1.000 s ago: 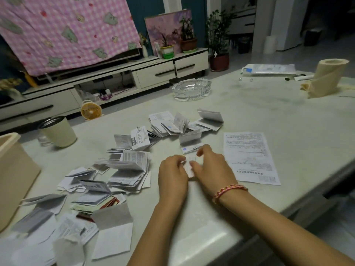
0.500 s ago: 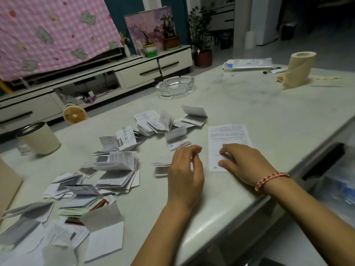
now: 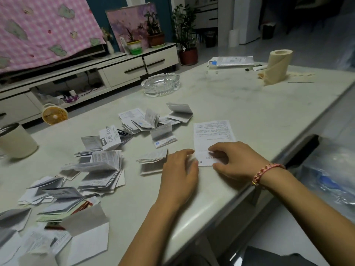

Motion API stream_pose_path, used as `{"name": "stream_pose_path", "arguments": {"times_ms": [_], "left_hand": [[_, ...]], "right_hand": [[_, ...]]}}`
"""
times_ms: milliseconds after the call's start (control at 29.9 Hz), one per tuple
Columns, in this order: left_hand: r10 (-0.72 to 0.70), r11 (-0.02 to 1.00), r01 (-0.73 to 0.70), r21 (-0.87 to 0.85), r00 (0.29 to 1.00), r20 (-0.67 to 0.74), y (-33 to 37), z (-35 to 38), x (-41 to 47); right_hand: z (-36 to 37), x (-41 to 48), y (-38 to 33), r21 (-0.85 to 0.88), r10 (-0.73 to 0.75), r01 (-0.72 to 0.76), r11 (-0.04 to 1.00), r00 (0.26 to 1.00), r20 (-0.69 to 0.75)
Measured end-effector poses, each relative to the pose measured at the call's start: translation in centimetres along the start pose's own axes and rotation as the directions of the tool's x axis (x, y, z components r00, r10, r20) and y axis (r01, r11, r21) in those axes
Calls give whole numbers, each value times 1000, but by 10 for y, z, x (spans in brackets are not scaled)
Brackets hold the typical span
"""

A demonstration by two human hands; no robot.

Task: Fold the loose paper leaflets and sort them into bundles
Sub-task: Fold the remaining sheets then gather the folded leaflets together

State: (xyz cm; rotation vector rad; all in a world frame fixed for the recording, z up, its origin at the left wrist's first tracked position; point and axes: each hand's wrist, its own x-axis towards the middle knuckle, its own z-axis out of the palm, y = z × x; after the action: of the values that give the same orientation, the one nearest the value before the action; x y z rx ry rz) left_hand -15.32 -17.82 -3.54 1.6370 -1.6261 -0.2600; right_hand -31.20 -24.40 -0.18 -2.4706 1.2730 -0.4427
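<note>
Both hands are down on the pale marble tabletop [image 3: 249, 112], working at one flat white printed paper sheet [image 3: 212, 134] that lies lengthwise, running away toward the far side. The right hand [image 3: 237, 160], with a red braided bracelet [image 3: 267, 172] on the wrist, covers the sheet's near end: its fingers [image 3: 217, 148] are curled down on top of the paper and the thumb sits at the near edge, so the end is pinched between them. The left hand [image 3: 180, 169] comes in from the left, knuckles up, its bent fingertips [image 3: 189, 153] touching the sheet's near left corner; whether they grip the paper or only press on it, I can't tell. The far half of the sheet lies flat and uncovered. Just left of the left hand sits a small folded paper leaflet [image 3: 152, 162], slightly sprung open. Farther left, a loose heap of folded leaflets [image 3: 99, 169] is spread out, with another cluster of folded leaflets [image 3: 153, 120] beyond it.
</note>
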Motion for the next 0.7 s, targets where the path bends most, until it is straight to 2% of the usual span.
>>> {"name": "stream_pose_path", "arguments": {"times_ms": [67,201,268,335,402,469,536,636,703], "left_hand": [[28,993,-37,108,996,84,-3,1,-1],[18,998,-25,53,991,132,-6,2,-2],[-14,999,21,-42,990,142,-5,2,0],[-67,966,103,-238,986,153,2,0,1],[-119,857,193,-479,976,182,8,-1,2],[-155,729,261,-632,963,219,10,-1,4],[-190,643,302,-703,953,235,14,-3,6],[-291,497,363,-788,925,243,16,-4,10],[-327,383,391,-837,905,273,19,-5,11]], "right_hand": [[-4,3,-1,-84,-44,44,996,999,-1],[-1,7,5,-212,-121,118,970,993,-4],[-5,4,7,-152,-87,86,985,996,3],[-4,-1,8,-66,-56,57,996,998,21],[2,-5,7,-45,-47,48,998,998,33],[14,-6,6,-81,-52,50,995,999,-13],[20,-5,2,-142,-39,20,990,990,-135],[21,0,-2,-243,-35,-23,970,972,-232],[21,3,-4,-166,0,-40,985,971,-237]]}}
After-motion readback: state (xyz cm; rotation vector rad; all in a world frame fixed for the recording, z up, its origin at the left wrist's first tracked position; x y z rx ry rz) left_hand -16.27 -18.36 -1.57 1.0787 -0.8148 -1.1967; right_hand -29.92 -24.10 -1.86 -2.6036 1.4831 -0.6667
